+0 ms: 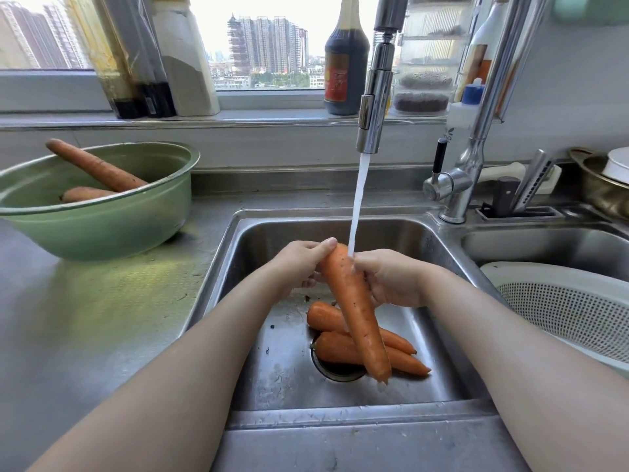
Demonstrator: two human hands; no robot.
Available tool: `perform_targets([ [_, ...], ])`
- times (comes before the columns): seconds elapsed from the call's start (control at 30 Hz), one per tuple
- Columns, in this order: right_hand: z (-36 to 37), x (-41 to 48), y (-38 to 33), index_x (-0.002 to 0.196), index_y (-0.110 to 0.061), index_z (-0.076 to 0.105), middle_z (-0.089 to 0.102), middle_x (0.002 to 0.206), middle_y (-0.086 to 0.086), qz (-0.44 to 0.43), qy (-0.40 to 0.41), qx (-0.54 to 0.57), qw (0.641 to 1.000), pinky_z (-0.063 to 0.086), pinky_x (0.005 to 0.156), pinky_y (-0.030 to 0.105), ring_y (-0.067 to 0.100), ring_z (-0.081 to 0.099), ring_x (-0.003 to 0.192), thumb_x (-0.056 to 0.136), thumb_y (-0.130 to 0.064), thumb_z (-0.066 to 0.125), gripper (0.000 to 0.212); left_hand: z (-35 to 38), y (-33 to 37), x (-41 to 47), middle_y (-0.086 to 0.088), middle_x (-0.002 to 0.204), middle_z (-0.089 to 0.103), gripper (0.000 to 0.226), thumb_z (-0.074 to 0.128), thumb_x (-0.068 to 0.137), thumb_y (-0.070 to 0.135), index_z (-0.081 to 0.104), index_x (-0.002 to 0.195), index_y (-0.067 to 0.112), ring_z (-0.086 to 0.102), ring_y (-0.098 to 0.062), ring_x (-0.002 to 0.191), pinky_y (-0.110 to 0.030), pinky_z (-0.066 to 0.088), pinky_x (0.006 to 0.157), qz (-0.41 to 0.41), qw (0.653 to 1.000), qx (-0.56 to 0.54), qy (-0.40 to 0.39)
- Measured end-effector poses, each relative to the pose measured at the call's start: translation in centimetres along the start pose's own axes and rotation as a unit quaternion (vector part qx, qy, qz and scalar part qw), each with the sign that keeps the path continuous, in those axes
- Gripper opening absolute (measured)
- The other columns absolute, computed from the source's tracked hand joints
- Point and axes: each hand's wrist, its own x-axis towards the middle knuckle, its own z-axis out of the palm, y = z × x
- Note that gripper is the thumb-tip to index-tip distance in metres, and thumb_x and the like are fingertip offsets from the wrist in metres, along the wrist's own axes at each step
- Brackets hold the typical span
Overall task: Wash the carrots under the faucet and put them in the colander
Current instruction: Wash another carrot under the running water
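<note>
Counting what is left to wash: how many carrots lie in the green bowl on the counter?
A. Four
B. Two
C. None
B: two carrots show in the green bowl, one long and leaning on the rim, one shorter and lower beside it.

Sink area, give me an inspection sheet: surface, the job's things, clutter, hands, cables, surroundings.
Surface: steel counter with specks of debris; sink wet, dirt flecks on its floor.
Job's things: faucet running; stream hits the top of the held carrot; two carrots in the sink over the drain; two carrots in the green bowl; white colander at right, no carrot visible in it.
Clutter: dark sauce bottle and containers on the sill.
Hands: left hand and right hand both grip the held carrot near its top.
Cables: nothing seen.
Surroundings: window, high-rise buildings outside.
</note>
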Motion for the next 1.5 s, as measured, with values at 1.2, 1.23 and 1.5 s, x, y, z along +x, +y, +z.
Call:
perform_targets([
  [1.2,0.1,0.1,-0.4,0.124,0.000,0.062,0.068,0.108,0.019,-0.002,0.031,0.070,0.997,0.059,0.093,0.056,0.033,0.069,0.102,0.108,-0.024,0.041,0.036,0.5,1.7,-1.3,-0.001,0.100,0.081,0.038,0.074,0.089,0.053,0.078,0.116,0.027,0.075,-0.019,0.093,-0.032,0.060,0.077,-0.018,0.987,-0.152,-0.043],
  [1.23,0.1,0.1,-0.4,0.122,0.000,0.064,0.069,0.105,0.018,-0.005,0.030,0.071,0.997,0.059,0.092,0.055,0.032,0.069,0.098,0.108,-0.025,0.042,0.036,0.6,1.7,-1.3,0.000,0.098,0.081,0.037,0.075,0.088,0.053,0.078,0.115,0.027,0.075,-0.019,0.093,-0.032,0.060,0.078,-0.020,0.986,-0.158,-0.039],
  [1.5,0.2,0.7,-0.3,0.117,-0.002,0.065,0.068,0.099,0.017,-0.006,0.076,0.071,0.995,0.061,0.078,0.050,0.030,0.070,0.087,0.107,-0.027,0.045,0.033,0.3,1.4,-1.1,-0.006,0.102,0.080,0.039,0.074,0.090,0.048,0.075,0.118,0.021,0.076,-0.024,0.100,-0.040,0.062,0.088,-0.030,0.981,-0.188,-0.030],
])
